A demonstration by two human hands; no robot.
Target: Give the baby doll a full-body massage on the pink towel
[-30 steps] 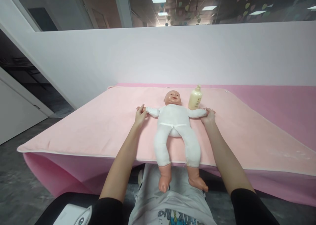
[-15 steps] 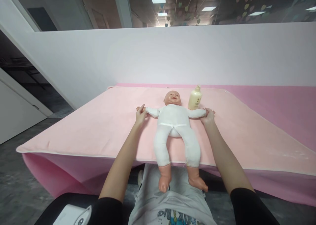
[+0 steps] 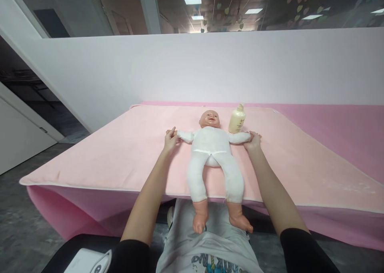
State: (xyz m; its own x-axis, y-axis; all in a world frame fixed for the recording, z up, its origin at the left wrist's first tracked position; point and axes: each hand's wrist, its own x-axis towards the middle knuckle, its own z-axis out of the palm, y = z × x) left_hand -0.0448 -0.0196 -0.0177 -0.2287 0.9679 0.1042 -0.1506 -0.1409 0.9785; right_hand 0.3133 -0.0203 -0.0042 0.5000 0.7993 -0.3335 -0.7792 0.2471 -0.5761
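Note:
A baby doll (image 3: 211, 141) with a white cloth body lies on its back on the pink mat (image 3: 120, 157), head toward the wall. Its bare feet stick out past the table's front edge, above my lap. My left hand (image 3: 171, 140) is closed around the doll's hand on the left side. On the other side my right hand (image 3: 253, 141) grips the doll's other hand, thumb on top. Both doll arms are stretched out sideways. Just behind the doll's right-side arm stands a pale yellow pump bottle (image 3: 237, 119), upright.
A white wall (image 3: 210, 69) with a window above it rises behind the table. Pink cloth (image 3: 339, 137) covers the table under the mat. A white device (image 3: 87, 261) lies at the lower left, beside my sleeve.

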